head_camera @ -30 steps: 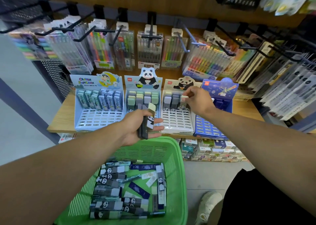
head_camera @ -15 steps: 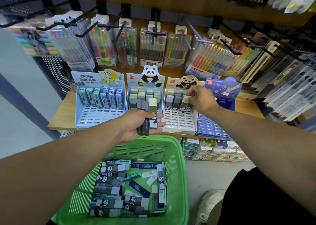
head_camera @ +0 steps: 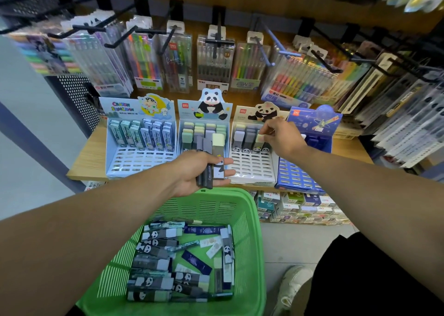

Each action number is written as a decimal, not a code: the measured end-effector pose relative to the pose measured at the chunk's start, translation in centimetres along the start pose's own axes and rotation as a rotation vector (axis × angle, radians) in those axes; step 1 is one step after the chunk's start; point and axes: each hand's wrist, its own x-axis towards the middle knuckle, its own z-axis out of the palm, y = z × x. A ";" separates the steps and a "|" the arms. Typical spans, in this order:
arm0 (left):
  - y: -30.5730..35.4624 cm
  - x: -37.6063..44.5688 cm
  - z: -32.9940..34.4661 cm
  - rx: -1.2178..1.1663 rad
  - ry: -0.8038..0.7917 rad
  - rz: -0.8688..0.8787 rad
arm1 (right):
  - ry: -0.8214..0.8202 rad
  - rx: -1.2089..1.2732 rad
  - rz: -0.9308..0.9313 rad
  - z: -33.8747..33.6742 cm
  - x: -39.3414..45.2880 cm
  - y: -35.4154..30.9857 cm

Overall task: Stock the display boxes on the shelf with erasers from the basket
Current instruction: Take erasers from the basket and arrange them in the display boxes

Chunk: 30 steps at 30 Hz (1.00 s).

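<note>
A: Where are the hands?
B: Mid-frame. The left hand grips several erasers; the right hand pinches one eraser in the white display box.
A: The basket?
B: Bottom centre, holding more.

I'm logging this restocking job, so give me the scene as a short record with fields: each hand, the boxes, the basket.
left hand: left hand grips a bundle of erasers above the green basket
right hand: right hand pinches a pale eraser at the back row of the white panda box
white panda box: back row filled, front slots bare
blue box: front slots bare
basket: many loose erasers lie inside
</note>
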 end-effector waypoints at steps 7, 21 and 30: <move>-0.1 -0.1 0.2 -0.013 0.002 0.019 | 0.059 -0.110 0.055 0.1 0.6 -0.3; -0.5 0.2 0.9 0.040 -0.027 0.036 | -0.308 0.626 0.038 -0.6 -2.7 -6.5; -0.5 0.1 0.8 -0.059 0.053 -0.027 | -0.013 0.709 0.273 -2.0 -1.7 -1.9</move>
